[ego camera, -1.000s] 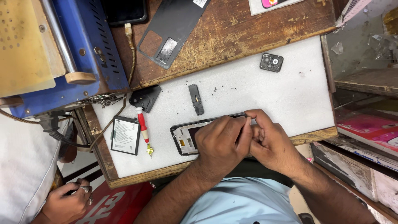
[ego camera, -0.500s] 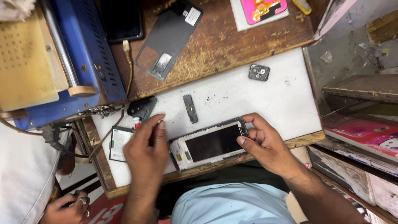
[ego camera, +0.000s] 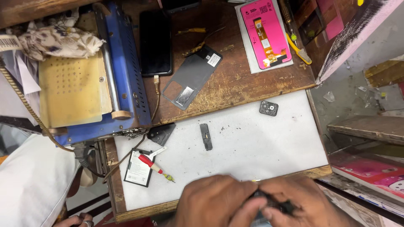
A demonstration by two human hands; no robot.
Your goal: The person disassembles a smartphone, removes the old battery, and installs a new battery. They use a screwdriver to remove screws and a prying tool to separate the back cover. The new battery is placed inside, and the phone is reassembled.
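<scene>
Both my hands meet at the bottom edge of the view, over the front edge of a white work mat [ego camera: 261,143]. My left hand [ego camera: 210,201] and my right hand [ego camera: 294,201] are closed together around a dark phone body [ego camera: 275,206], which they almost wholly hide. On the mat lie a small red-handled screwdriver [ego camera: 152,166], a flat phone battery [ego camera: 139,168], a narrow black strip part [ego camera: 206,136] and a small black camera module [ego camera: 269,108].
A blue and yellow machine [ego camera: 84,84] stands at the left. A grey phone back cover [ego camera: 192,76], a black phone [ego camera: 155,42] and a pink screen package [ego camera: 265,33] lie on the wooden bench. Another person in white [ego camera: 29,180] sits at the lower left.
My left hand has come back from the screwdriver area to join the right hand. The phone has been drawn toward me, off the mat's middle to the bottom edge, and the view has shifted.
</scene>
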